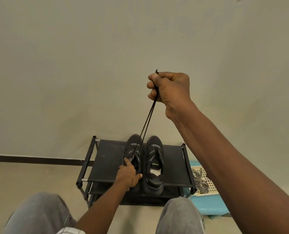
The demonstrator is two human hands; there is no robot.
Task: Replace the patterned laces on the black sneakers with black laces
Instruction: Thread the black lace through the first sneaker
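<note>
Two black sneakers stand side by side on a black shoe rack (106,159). My left hand (129,174) grips the collar of the left sneaker (133,146). My right hand (170,88) is raised high above the shoes and grips both ends of a black lace (147,122). The two strands run taut down to the left sneaker's eyelets. The right sneaker (154,164) has no lace that I can see, and its tongue stands open. Two bundled black-and-white patterned laces (201,183) lie in a basket to the right.
The shoe rack has a lower shelf and stands against a plain wall. A white perforated basket (209,186) sits on a light blue stool (211,206) right of the rack. My knees in grey trousers fill the bottom of the view.
</note>
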